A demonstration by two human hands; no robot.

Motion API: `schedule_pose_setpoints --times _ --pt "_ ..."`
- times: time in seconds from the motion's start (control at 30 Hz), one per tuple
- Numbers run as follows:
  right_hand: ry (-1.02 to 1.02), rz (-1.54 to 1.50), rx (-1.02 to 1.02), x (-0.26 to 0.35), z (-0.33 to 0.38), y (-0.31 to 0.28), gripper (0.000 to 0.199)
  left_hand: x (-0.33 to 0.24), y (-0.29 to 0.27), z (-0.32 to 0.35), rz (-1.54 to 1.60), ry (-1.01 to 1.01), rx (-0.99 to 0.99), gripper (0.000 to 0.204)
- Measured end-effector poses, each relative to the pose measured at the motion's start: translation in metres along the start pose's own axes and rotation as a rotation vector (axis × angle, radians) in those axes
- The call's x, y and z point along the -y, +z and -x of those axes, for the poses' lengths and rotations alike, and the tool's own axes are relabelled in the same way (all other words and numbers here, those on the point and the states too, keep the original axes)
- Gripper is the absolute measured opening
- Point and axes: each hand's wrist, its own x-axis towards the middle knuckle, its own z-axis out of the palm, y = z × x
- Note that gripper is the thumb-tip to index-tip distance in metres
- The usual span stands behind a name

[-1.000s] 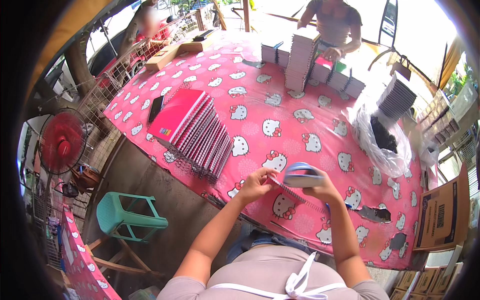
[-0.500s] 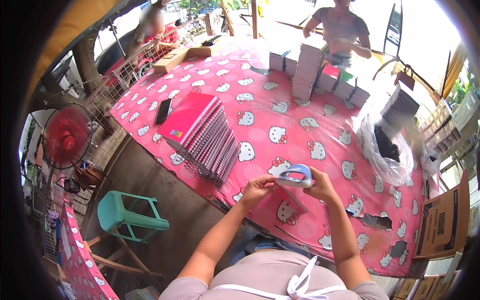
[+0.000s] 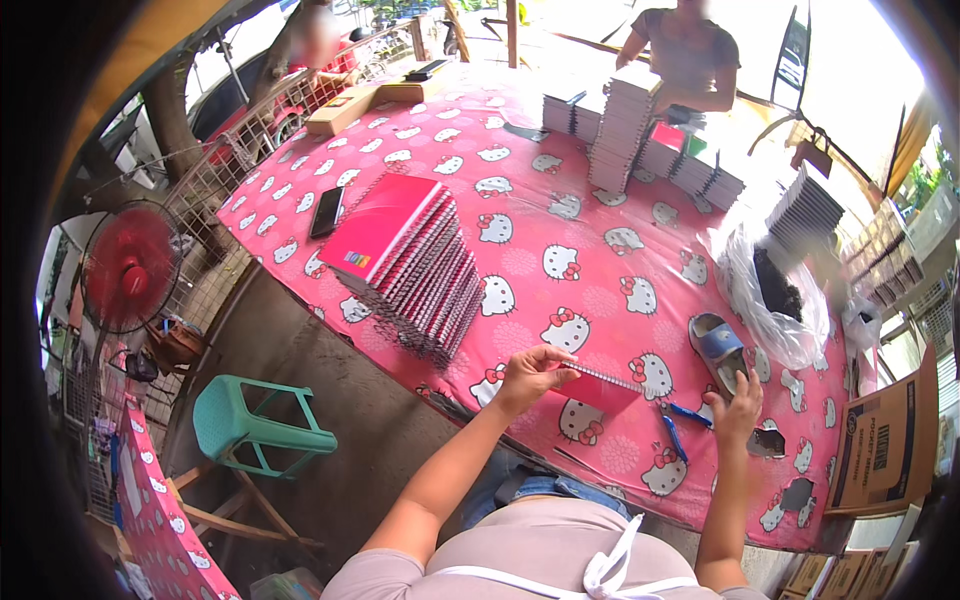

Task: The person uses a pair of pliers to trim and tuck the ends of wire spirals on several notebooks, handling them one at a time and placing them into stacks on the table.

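My left hand (image 3: 535,381) pinches one end of the wire spiral on a red notebook (image 3: 602,392), which is held up on edge above the table. To its right, my right hand (image 3: 738,405) has its fingers apart at the heel end of a blue and grey slide slipper (image 3: 717,343). The slipper lies on the table, and the fingertips appear to touch it. Blue-handled pliers (image 3: 676,438) rest between the notebook and my right hand. Left of my hands stands a tall, leaning stack of red spiral notebooks (image 3: 405,265).
A pink patterned cloth (image 3: 520,262) covers the table. Beyond the stack lies a phone (image 3: 327,212). Bound stacks of notebooks (image 3: 622,135) stand near a person across the table. On the right are a clear plastic bag (image 3: 750,290) and a cardboard box (image 3: 885,440); a green stool (image 3: 260,430) stands at left.
The slipper has gone from my right hand above the notebook to the table on the right, where that hand now loosens from it. My left hand has moved slightly right with the notebook.
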Motion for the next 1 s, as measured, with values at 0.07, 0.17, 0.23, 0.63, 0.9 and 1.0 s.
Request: schedule_pose_setpoints --times 0.07,0.17,0.23,0.63,0.9,1.0 --pt "-0.206 -0.036 0.052 0.043 0.022 -0.022 0.051 -0.007 0.008 0.001 -0.118 0.247 -0.059 0.021" --pt "-0.272 0.07 0.086 0.05 0.073 -0.011 0.05 -0.047 0.034 0.005 -0.346 0.52 -0.169 0.018" --pt "-0.068 -0.105 0.25 0.06 0.066 -0.017 0.049 -0.057 0.038 0.007 -0.419 0.622 -0.219 0.017" --pt "-0.343 -0.701 0.288 0.195 0.022 -0.091 0.046 -0.086 0.051 0.024 -0.391 0.713 -0.224 0.022" --pt "0.217 -1.519 1.075 0.172 0.031 -0.056 0.048 -0.076 0.037 0.027 -0.527 0.854 -0.271 0.021" --pt "-0.31 -0.668 0.363 0.142 0.046 -0.01 0.05 -0.087 0.031 0.022 -0.614 0.821 -0.368 0.019"
